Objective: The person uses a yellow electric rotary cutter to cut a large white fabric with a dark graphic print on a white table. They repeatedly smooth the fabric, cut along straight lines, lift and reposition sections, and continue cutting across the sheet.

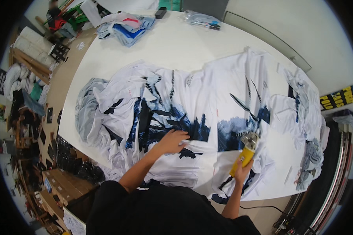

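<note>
My right hand (244, 170) is wrapped round the yellow body of an electric cloth cutter (243, 158). Its metal head points away from me and rests at or just over the printed white fabric (200, 88); whether it touches cannot be made out. Left of the cutter, my left hand (172, 141) lies on the cloth with its fingers stretched out to the right, beside a dark blue printed panel (200, 131). The fabric is spread flat in the middle and bunched in folds at the left. A cord (266, 207) shows beyond my right forearm.
The white table (176, 43) bears a folded garment pile (127, 27), a clear plastic bag (203, 19), a dark box (161, 13) and crumpled grey cloth (313, 156). Cardboard boxes (70, 182) stand on the left. Far left, another person (58, 19) is near green equipment.
</note>
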A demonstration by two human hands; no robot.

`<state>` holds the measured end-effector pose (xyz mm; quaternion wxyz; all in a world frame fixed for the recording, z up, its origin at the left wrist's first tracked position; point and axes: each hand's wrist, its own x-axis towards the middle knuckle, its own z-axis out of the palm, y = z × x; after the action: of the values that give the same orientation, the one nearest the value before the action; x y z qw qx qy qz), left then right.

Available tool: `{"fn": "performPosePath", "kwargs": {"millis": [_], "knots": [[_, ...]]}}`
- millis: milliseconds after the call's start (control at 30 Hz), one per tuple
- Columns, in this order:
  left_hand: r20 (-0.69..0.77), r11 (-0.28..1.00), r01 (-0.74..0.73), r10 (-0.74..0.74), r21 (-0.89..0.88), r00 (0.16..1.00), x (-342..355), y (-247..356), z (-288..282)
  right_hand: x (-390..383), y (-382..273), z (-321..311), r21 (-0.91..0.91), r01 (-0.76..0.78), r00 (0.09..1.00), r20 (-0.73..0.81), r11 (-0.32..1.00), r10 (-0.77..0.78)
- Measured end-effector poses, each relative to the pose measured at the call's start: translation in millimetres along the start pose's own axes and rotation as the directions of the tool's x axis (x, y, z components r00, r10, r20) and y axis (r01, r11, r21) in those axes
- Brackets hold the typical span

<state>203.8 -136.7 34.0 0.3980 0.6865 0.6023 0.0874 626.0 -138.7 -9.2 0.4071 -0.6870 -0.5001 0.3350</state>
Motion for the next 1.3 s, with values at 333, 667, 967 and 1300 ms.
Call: {"fn": "performPosePath", "kwargs": {"millis": [333, 667, 967, 1300], "knots": [[-0.657, 0.880, 0.321, -0.013, 0.352, 0.754, 141, -201, -230, 1, -36, -1, -0.004, -0.107, 0.994, -0.013, 0.994, 0.106], [-0.869, 0.955, 0.297, -0.145, 0.003, 0.473, 198, -323, -342, -1, -23, -2, -0.091, -0.127, 0.992, -0.027, 0.988, 0.125], [-0.961, 0.961, 0.231, 0.089, 0.152, 0.262, 158, -292, -235, -5, -42, 10, -0.140, -0.097, 0.994, -0.061, 0.985, 0.089], [-0.368, 0.902, 0.383, -0.293, 0.200, 0.882, -74, -35, 51, -21, -57, 7, -0.148, -0.106, 0.994, -0.019, 0.983, 0.105]]}}
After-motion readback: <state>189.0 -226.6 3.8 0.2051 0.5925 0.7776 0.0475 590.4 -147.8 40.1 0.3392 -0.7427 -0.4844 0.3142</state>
